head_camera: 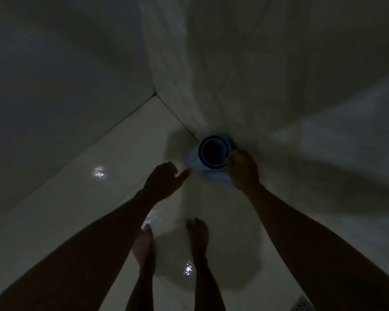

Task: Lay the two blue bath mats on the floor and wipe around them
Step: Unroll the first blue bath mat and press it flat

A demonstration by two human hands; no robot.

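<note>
The scene is dim. A rolled blue bath mat (213,153) stands upright on end against the right wall, near the corner, its open tube end facing me; it seems to be two layers rolled together. My right hand (243,169) grips the roll's right side. My left hand (166,180) hovers just left of the roll with the fingers loosely curled and the thumb reaching toward its pale lower edge; it holds nothing that I can see.
Pale glossy floor tiles (88,198) meet two walls in a corner (155,95) ahead. My bare feet (144,243) stand below the roll. Wet glints show on the floor. A floor drain grate (301,305) lies at the bottom right.
</note>
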